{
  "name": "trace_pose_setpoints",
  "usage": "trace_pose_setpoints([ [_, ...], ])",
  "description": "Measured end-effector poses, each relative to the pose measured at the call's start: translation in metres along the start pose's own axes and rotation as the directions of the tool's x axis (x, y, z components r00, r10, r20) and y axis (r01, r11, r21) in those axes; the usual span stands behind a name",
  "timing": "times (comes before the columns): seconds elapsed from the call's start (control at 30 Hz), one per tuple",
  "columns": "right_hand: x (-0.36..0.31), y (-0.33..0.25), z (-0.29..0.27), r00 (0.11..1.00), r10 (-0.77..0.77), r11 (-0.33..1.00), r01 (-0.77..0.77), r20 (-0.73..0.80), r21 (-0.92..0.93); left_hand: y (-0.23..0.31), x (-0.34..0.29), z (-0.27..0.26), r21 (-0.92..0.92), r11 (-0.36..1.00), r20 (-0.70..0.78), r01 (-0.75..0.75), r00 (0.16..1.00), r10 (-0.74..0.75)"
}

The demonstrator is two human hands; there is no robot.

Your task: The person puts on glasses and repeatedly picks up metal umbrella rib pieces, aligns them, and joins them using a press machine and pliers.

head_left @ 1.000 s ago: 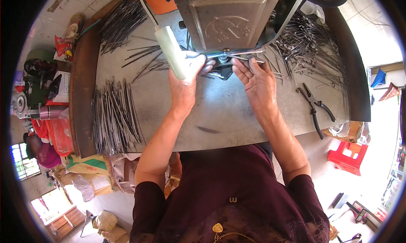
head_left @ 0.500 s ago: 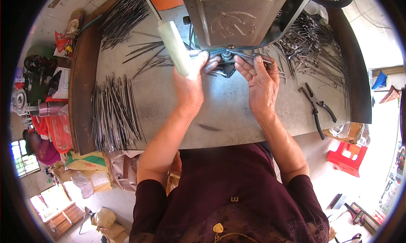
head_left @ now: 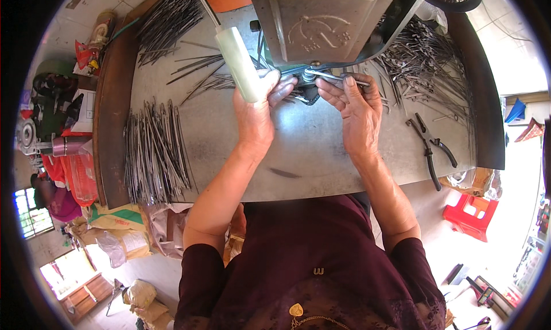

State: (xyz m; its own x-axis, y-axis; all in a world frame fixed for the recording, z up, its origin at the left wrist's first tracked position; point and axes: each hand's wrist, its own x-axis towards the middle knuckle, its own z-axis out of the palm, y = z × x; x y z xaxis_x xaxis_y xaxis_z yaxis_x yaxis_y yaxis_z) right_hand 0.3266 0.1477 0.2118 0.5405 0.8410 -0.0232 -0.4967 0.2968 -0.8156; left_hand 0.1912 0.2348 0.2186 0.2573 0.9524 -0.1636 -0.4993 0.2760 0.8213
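Observation:
My left hand [head_left: 256, 115] is closed around one end of a thin metal strip [head_left: 294, 70] at the machine's small round tool [head_left: 309, 76]; the lamp hides part of its fingers. From the other side, my right hand [head_left: 359, 112] pinches a second thin metal strip [head_left: 336, 77] between thumb and fingers. This strip's inner end reaches the tool under the machine's metal housing [head_left: 321, 26]. Exactly how the two strips meet there is too small to make out. A pale tubular lamp [head_left: 238, 66] hangs just over my left hand and lights the spot.
Bundles of dark metal strips lie at left [head_left: 155, 158], far left [head_left: 171, 23] and far right [head_left: 422, 60] on the metal-topped table [head_left: 241, 181]. Open pliers [head_left: 430, 146] rest near its right edge. A red stool [head_left: 470, 215] stands on the floor at right.
My right hand has shifted slightly right, and its strip now shows brighter at the tool. My left hand has drawn back slightly to the left. Both keep their grip.

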Motion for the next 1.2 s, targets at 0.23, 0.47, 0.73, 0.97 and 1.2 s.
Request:
trace_pose_setpoints([
  [0.23,0.000,0.004,0.001,0.997,-0.052,0.999,0.052,-0.052,0.007,-0.008,-0.005,0.003,0.005,1.000,-0.018,0.008,1.000,-0.007],
  [0.47,0.007,0.004,-0.003,0.999,0.011,0.997,-0.008,-0.042,0.082,-0.007,0.001,-0.001,-0.018,0.999,-0.002,0.044,0.999,-0.044],
  [0.73,0.026,-0.013,-0.022,0.970,0.235,0.969,-0.230,-0.056,0.085,-0.005,0.027,-0.004,0.197,0.978,0.136,-0.065,0.990,0.038],
  [0.97,0.038,-0.003,-0.020,0.972,0.232,0.941,-0.212,-0.046,0.264,0.001,0.013,-0.007,0.284,0.959,-0.023,0.028,0.999,-0.023],
  [1.2,0.012,-0.045,-0.040,0.977,0.212,0.951,-0.197,0.037,-0.238,-0.012,0.014,-0.007,-0.050,0.993,-0.056,0.109,0.992,-0.111],
])
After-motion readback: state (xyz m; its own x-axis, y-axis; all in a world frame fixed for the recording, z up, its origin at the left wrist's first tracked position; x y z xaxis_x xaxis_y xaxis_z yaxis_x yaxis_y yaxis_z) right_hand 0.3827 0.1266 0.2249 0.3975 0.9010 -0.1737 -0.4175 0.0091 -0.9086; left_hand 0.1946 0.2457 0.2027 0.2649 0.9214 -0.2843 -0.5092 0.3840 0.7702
